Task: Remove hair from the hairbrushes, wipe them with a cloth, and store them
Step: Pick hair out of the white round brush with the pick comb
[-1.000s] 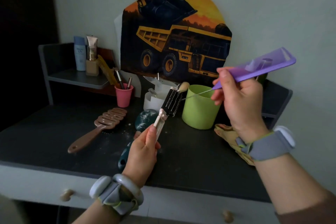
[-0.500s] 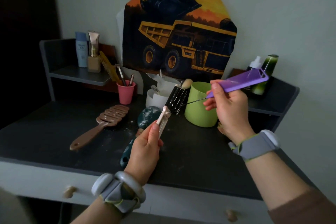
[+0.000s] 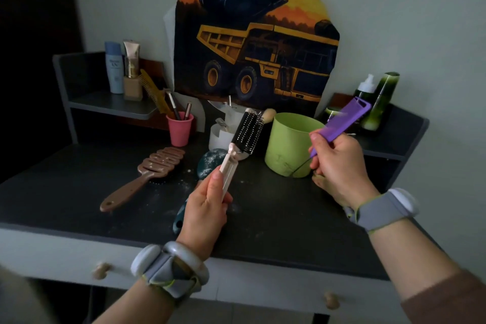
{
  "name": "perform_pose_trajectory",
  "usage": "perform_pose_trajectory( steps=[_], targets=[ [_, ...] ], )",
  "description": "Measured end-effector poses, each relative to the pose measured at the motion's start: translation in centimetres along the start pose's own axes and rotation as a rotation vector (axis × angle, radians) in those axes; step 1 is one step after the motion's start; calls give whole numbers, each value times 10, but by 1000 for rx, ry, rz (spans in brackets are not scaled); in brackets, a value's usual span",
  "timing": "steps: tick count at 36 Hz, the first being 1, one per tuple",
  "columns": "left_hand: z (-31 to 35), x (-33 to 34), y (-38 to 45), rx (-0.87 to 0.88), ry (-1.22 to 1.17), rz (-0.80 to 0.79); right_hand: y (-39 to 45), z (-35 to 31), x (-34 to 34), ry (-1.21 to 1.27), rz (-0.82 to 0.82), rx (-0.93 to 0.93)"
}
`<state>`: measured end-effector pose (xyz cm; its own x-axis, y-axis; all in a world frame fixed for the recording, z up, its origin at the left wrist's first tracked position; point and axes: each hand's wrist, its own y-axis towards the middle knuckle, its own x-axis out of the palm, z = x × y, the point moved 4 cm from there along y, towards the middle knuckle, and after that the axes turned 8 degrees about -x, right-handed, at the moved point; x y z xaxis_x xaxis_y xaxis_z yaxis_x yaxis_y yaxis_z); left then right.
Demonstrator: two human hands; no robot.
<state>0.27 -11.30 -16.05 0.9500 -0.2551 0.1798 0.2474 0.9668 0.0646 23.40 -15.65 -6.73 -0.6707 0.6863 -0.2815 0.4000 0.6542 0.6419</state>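
Observation:
My left hand grips the pale handle of a black bristled hairbrush, held up and tilted over the middle of the dark desk. My right hand holds a purple tail comb to the right of the brush; its thin metal tail points down-left, clear of the bristles. A brown vented hairbrush lies on the desk at the left. A teal hairbrush lies behind my left hand, partly hidden by it.
A green cup stands just right of the held brush, a pink cup with pencils and a white container behind it. Bottles stand on the left shelf and the right shelf. Drawer knobs line the desk front.
My right hand has lowered and drawn the purple comb back to the right, its tail swinging away from the bristles and downward. The brush in my left hand has tipped more upright.

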Motion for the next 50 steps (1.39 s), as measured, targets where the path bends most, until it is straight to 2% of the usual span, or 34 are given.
perform_pose_trajectory(
  steps=[7,14,21,26,28,32,34,40,46,50],
  targets=[
    [4,-3,-4,20,-83,8,0,1,-7,-85,-17,4],
    [6,-3,-7,42,-161,-1,-6,12,-4,-55,-44,95],
    [1,-1,-1,-23,-73,0,7,-30,-20,-62,50,-109],
    [-2,-3,1,-23,-55,-3,19,-66,-33,112,164,-203],
    [-2,-3,1,-12,-44,-12,18,-74,-27,178,98,-218],
    [-2,-3,-1,-8,-38,-28,5,-73,10,159,-211,-208],
    [-1,-3,0,-5,-29,-29,2,-68,29,188,-277,-201],
    [-1,-2,-1,-27,-34,6,11,-55,46,267,-121,-142],
    [0,-1,0,-42,-32,17,12,-43,49,123,-171,-158],
    [-1,0,1,-49,-24,22,12,-41,39,293,-38,-179]
  ],
)
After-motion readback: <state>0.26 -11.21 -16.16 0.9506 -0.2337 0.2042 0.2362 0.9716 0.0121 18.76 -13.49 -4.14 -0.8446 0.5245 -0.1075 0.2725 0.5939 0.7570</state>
